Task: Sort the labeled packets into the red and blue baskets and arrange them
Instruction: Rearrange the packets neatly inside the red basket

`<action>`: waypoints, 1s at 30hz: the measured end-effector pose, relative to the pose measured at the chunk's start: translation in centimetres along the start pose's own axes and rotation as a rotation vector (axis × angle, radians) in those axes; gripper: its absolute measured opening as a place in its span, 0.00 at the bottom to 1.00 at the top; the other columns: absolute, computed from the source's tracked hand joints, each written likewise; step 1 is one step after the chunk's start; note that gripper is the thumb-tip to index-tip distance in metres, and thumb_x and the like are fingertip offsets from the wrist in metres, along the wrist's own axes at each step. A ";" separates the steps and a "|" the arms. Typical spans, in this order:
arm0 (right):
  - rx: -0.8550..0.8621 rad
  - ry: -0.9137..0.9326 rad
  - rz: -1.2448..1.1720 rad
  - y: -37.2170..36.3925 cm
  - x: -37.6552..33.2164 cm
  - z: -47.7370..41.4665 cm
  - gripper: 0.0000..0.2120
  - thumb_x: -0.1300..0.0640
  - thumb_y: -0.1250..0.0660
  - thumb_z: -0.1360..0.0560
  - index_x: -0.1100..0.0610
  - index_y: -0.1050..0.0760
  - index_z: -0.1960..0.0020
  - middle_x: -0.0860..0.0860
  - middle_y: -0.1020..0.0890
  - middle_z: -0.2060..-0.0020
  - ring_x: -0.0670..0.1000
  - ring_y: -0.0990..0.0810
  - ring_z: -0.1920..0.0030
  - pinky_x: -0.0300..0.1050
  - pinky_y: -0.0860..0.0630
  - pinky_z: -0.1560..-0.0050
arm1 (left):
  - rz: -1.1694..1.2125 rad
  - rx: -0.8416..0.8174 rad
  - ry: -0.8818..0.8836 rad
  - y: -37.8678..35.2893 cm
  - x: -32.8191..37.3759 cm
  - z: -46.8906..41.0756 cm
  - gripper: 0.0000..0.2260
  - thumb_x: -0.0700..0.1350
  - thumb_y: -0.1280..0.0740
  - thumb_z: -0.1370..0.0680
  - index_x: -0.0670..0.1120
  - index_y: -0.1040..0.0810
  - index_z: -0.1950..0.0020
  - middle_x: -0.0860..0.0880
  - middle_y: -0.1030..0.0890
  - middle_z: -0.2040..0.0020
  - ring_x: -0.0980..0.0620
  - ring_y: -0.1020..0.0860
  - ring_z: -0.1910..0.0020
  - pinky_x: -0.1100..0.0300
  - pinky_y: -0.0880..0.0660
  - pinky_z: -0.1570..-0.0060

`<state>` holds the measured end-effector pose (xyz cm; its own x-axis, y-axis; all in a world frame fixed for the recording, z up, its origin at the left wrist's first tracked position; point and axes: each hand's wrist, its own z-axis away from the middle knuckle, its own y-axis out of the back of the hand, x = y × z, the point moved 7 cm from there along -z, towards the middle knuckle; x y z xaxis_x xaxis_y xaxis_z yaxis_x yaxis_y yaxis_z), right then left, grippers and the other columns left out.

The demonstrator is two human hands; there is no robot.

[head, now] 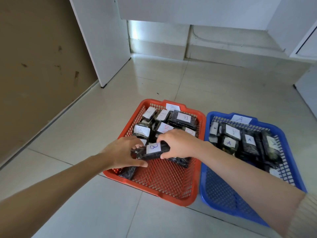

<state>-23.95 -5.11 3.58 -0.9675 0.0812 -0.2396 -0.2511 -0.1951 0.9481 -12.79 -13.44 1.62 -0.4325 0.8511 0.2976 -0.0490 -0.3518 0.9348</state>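
Observation:
A red basket tagged B sits on the floor tiles, with several dark wrapped packets labelled B in its far half. To its right stands a blue basket tagged A, holding several dark packets labelled A. Over the middle of the red basket, both hands hold one dark packet with a white B label. My left hand grips its left end and my right hand grips its right end. Two more dark packets lie below the hands, partly hidden.
Glossy pale floor tiles surround the baskets. A white cabinet panel stands at the back left beside a brown wall. White furniture stands at the far right edge.

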 end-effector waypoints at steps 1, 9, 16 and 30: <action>0.016 -0.036 0.002 0.2 0.8 0.5 0.19 0.49 0.29 0.29 0.55 0.25 0.42 0.49 0.21 0.56 0.49 0.24 0.56 0.42 0.27 0.59 | -0.089 -0.036 -0.009 -0.2 -0.2 0.1 0.27 0.67 0.34 0.31 0.55 0.30 0.37 0.58 0.27 0.41 0.58 0.28 0.43 0.63 0.30 0.47; 0.282 -0.282 0.030 0.9 4.3 4.2 0.26 0.41 0.32 0.29 0.55 0.29 0.37 0.50 0.23 0.49 0.49 0.28 0.46 0.44 0.28 0.48 | -0.534 -0.241 0.029 -4.1 -0.9 0.1 0.18 0.60 0.40 0.24 0.47 0.23 0.46 0.50 0.20 0.51 0.52 0.22 0.53 0.60 0.25 0.56; 0.229 -0.135 0.206 -3.1 2.3 4.2 0.28 0.46 0.34 0.25 0.54 0.38 0.29 0.55 0.25 0.43 0.55 0.29 0.42 0.46 0.29 0.46 | -0.418 -0.159 0.192 -4.2 -1.4 -0.9 0.20 0.60 0.28 0.31 0.47 0.24 0.48 0.52 0.21 0.51 0.52 0.22 0.51 0.61 0.28 0.59; 0.322 -0.104 0.426 -3.3 3.0 3.0 0.28 0.49 0.20 0.40 0.52 0.22 0.43 0.53 0.21 0.58 0.53 0.22 0.58 0.47 0.25 0.63 | -0.256 0.038 -0.233 -2.0 2.5 -0.3 0.23 0.52 0.34 0.27 0.51 0.35 0.33 0.54 0.28 0.43 0.55 0.29 0.45 0.63 0.31 0.45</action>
<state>-25.93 -1.33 0.34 -0.9693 0.1601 0.1864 0.2004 0.0762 0.9767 -14.07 -10.77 0.45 -0.1935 0.9774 0.0850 -0.0942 -0.1047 0.9900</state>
